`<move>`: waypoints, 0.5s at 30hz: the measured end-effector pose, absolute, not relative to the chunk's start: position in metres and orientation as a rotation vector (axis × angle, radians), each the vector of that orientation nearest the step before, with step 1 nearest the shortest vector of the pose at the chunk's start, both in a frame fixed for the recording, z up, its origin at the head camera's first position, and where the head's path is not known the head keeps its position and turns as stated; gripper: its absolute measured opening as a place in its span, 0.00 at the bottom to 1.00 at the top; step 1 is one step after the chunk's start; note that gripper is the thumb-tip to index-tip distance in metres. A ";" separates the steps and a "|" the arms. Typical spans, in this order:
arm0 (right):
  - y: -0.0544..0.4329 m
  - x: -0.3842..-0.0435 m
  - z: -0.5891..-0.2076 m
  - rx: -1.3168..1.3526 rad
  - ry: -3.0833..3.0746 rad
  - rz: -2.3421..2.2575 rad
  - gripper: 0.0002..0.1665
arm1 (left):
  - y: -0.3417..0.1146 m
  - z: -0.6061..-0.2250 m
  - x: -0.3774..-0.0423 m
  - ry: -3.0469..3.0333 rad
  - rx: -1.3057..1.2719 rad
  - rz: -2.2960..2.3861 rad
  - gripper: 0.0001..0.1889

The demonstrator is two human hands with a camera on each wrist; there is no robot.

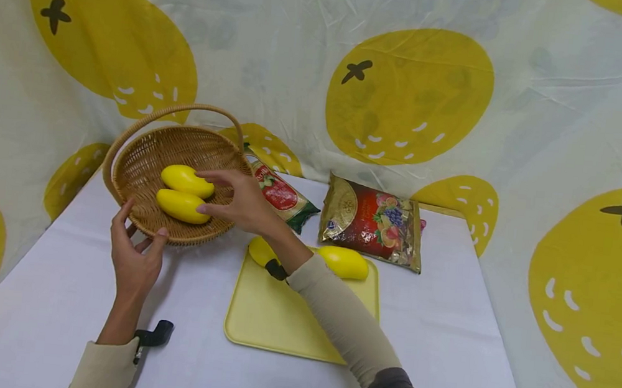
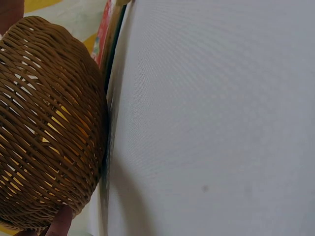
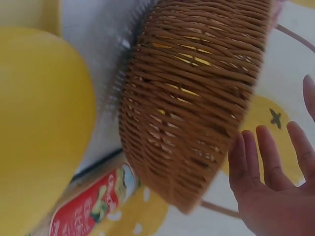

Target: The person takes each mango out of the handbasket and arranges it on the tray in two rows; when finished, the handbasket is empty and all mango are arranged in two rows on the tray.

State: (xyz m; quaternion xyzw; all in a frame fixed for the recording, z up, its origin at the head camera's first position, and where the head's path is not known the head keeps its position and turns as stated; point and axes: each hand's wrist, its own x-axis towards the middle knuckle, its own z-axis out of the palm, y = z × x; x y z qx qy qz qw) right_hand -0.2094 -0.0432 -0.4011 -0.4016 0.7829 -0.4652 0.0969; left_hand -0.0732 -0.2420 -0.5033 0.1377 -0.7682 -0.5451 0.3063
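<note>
A brown wicker basket [image 1: 181, 138] with an arched handle tilts toward me at the back left. Two smooth yellow mangoes, an upper one [image 1: 180, 176] and a lower one [image 1: 177, 205], lie side by side inside it. My left hand [image 1: 136, 261] holds the near left rim, with its thumb at the front; in the left wrist view, fingertips [image 2: 60, 222] press the weave. Reaching over the basket, my right hand [image 1: 243, 200] has its fingers and thumb spread at the right ends of the mangoes. The right wrist view shows its fingers [image 3: 268, 155] extended beyond the rim.
A pale yellow tray [image 1: 282, 316] lies on the white cloth [image 1: 436, 356] beneath my right forearm. It carries a left mango [image 1: 262, 250] and a right mango [image 1: 342, 262]. Behind it are a red-and-gold bag [image 1: 372, 222] and a red-and-green packet [image 1: 283, 192] beside the basket.
</note>
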 end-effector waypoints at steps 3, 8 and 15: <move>-0.060 -0.213 -0.407 -1.175 2.350 -1.290 0.38 | -0.243 -0.505 -0.074 -2.039 0.371 -1.430 0.43; -0.083 -0.219 -0.417 -1.152 2.404 -1.108 0.37 | -0.242 -0.505 -0.073 -2.036 0.370 -1.433 0.43; -0.107 -0.230 -0.423 -1.103 2.469 -0.832 0.36 | -0.240 -0.503 -0.072 -2.024 0.355 -1.448 0.42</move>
